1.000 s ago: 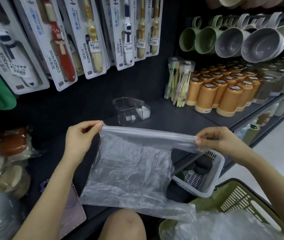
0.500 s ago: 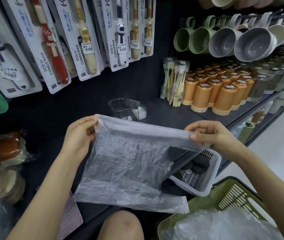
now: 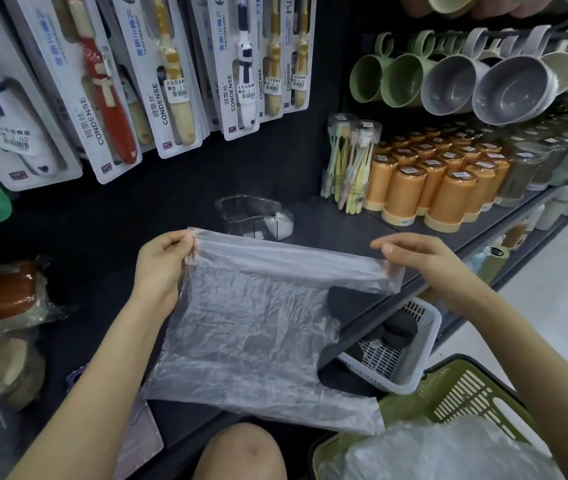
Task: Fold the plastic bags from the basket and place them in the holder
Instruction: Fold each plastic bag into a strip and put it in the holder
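Observation:
A clear plastic bag (image 3: 255,327) hangs stretched between both hands above the dark shelf. My left hand (image 3: 161,265) pinches its upper left corner, and my right hand (image 3: 417,258) pinches the upper right corner. The bag's top edge is folded over into a narrow band. A clear plastic holder (image 3: 255,216) stands on the shelf just behind the bag, with something white inside. At the lower right a green basket (image 3: 449,393) holds a heap of more clear plastic bags (image 3: 442,452).
A white slotted basket (image 3: 410,351) with dark round items sits at the shelf edge, partly behind the bag. Orange canisters (image 3: 445,188) and toothbrush tubes (image 3: 348,164) stand at the right back. Carded toothbrushes (image 3: 171,77) hang above. Wrapped goods (image 3: 2,299) lie left. My knee (image 3: 241,452) is below.
Both hands have held the bag stretched throughout. The top edge has been turned over further, and the bag sits slightly higher and nearer the clear holder.

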Available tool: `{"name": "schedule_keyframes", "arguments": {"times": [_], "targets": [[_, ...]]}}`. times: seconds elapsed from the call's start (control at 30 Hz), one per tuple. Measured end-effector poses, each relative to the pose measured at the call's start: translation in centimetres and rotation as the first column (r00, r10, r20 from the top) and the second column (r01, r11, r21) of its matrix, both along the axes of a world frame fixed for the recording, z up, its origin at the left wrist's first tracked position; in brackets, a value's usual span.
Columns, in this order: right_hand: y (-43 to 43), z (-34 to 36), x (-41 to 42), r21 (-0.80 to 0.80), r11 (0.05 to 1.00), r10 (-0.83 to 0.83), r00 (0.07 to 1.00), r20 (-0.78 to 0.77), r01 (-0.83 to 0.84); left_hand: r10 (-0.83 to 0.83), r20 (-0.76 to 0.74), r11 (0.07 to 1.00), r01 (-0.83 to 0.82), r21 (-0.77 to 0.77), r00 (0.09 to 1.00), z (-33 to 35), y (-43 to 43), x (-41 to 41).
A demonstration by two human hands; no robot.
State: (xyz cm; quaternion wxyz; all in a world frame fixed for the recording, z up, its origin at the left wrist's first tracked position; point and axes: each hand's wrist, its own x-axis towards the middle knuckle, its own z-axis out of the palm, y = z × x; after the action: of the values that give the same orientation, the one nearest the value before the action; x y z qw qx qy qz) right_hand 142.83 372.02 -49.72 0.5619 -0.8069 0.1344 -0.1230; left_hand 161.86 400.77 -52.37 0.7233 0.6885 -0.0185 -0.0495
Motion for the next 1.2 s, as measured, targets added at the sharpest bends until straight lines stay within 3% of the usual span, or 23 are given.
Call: {"name": "schedule_keyframes", "arguments": {"times": [0.13,0.2,0.33,0.43,0.5,0.57,0.6,0.67,0.7,0.73,0.8,0.87,0.9,1.1,1.13,1.2], "targets": [[-0.4,-1.0,1.0,0.025,1.0,0.006,1.0,-0.026,-0.005,-0.03,-0.028,0.999,0.029,-0.017,0.999,-0.5,-0.3,0.4],[-0.8,-1.2,1.6,0.023,1.0,0.013,0.999,-0.046,-0.012,-0.031,-0.012,0.998,0.032,0.048,0.999,-1.0,-0.7,0.8],[-2.2,-1.3,3.7,-0.018,0.996,-0.085,0.99,-0.11,0.084,0.083,-0.058,0.987,-0.074,0.141,0.995,-3.0,-1.5,1.9],[-2.3,-1.7,5.9,-0.292,0.931,-0.255,0.962,-0.096,0.217,0.123,-0.168,0.979,-0.091,0.183,0.978,-4.8,-1.7,3.1],[-0.5,-2.1,7.1,-0.532,0.825,-0.267,0.961,-0.074,0.189,0.096,-0.184,0.964,-0.045,0.26,0.978,-5.8,-1.5,3.6],[2.2,-3.0,8.3,-0.668,0.734,-0.154,0.988,0.005,0.118,0.072,-0.047,0.884,-0.042,0.465,0.996,-6.2,-1.2,3.4],[3.8,-3.6,9.0,-0.698,0.712,-0.082,0.996,0.025,0.076,0.043,0.108,0.794,-0.099,0.599,0.993,-6.3,-0.9,3.0],[6.4,-5.1,10.6,-0.751,0.66,0.004,0.999,-0.04,-0.033,-0.139,0.432,0.626,-0.259,0.736,0.891,-6.5,-0.6,1.9],[7.5,-5.9,11.4,-0.78,0.618,0.015,0.993,-0.114,-0.099,-0.271,0.512,0.582,-0.285,0.762,0.815,-6.7,-0.7,1.2],[8.5,-6.7,12.2,-0.802,0.573,0.02,0.981,-0.193,-0.169,-0.411,0.512,0.536,-0.254,0.805,0.754,-7.3,-0.9,0.5],[10.1,-8.1,13.1,-0.81,0.499,0.058,0.944,-0.325,-0.31,-0.641,0.325,0.368,-0.093,0.925,0.695,-8.2,-1.6,-1.1],[10.7,-9.5,13.1,-0.796,0.433,0.109,0.901,-0.419,-0.423,-0.713,0.142,0.203,0.009,0.979,0.687,-9.1,-1.8,-1.8],[10.3,-10.0,12.8,-0.79,0.415,0.12,0.888,-0.444,-0.452,-0.71,0.095,0.167,0.037,0.985,0.698,-9.4,-1.7,-1.8],[2.1,-9.9,10.4,-0.77,0.485,-0.072,0.858,-0.508,-0.415,-0.684,0.047,0.121,0.049,0.991,0.728,-9.3,-1.8,-1.7],[1.5,-9.6,9.9,-0.775,0.502,-0.092,0.867,-0.489,-0.384,-0.682,0.029,0.134,0.085,0.987,0.731,-9.2,-1.7,-1.6],[2.3,-8.7,8.4,-0.793,0.521,-0.069,0.91,-0.409,-0.317,-0.656,0.043,0.276,0.187,0.943,0.754,-8.2,-1.3,-1.5]]}}
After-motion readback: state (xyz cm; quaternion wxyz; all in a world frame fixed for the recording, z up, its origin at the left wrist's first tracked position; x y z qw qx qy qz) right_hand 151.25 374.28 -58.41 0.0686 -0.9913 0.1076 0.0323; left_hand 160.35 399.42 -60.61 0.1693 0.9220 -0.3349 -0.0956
